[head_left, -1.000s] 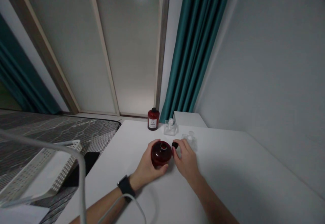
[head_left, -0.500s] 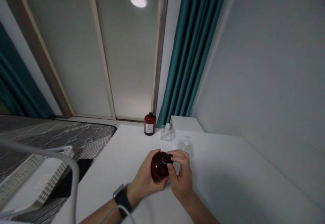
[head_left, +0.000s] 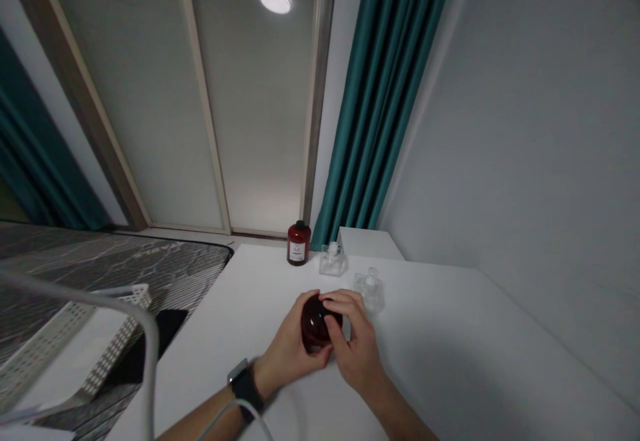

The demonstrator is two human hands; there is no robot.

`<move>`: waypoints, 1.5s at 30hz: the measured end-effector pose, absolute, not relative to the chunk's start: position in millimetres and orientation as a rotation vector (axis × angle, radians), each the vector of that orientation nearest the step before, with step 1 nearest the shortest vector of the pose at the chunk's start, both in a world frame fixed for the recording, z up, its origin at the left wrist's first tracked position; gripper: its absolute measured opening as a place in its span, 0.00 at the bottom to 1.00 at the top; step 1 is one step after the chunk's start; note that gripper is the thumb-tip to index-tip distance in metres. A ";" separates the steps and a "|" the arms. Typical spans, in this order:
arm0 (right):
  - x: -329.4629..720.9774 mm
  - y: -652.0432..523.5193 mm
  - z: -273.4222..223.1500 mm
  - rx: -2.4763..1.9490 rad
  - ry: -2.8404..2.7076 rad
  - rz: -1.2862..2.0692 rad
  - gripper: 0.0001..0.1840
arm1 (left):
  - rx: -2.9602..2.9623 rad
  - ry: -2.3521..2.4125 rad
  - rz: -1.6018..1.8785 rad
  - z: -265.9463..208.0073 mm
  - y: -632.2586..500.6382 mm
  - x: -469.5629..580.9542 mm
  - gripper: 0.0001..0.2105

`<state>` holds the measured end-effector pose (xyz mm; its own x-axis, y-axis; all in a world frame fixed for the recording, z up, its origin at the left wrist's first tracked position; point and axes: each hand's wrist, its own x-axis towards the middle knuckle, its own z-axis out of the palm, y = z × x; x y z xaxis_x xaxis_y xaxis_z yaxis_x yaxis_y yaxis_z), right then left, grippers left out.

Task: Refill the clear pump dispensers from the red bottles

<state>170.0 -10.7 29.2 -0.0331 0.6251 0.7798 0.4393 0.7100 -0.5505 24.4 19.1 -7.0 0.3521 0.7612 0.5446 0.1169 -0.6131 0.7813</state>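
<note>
My left hand (head_left: pixel 295 339) is wrapped round a glossy dark red-brown bottle (head_left: pixel 313 324), held above the white table with its top tipped towards my right hand. The fingers and thumb of my right hand (head_left: pixel 354 334) are closed at the bottle's neck, over its black cap. Those fingers hide the cap and the neck, so I cannot tell how the cap sits. Just beyond my right hand stands a clear glass bottle (head_left: pixel 371 292) with a round stopper.
A second red bottle (head_left: pixel 299 246) with a white label and black cap stands at the table's far edge. Beside it is a clear square bottle (head_left: pixel 333 262). A white box (head_left: pixel 367 241) sits behind. Left of the white table (head_left: pixel 240 307) lies a perforated white basket (head_left: pixel 113 341).
My right fingers have moved left onto the bottle's neck, and the black cap between them is now covered. The bottle stays in my left hand. The view has shifted slightly.
</note>
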 end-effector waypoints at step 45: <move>172.5 -9.7 19.9 -0.967 -1.633 0.446 0.24 | 2.393 0.679 1.424 17.5 24.3 -3.2 0.23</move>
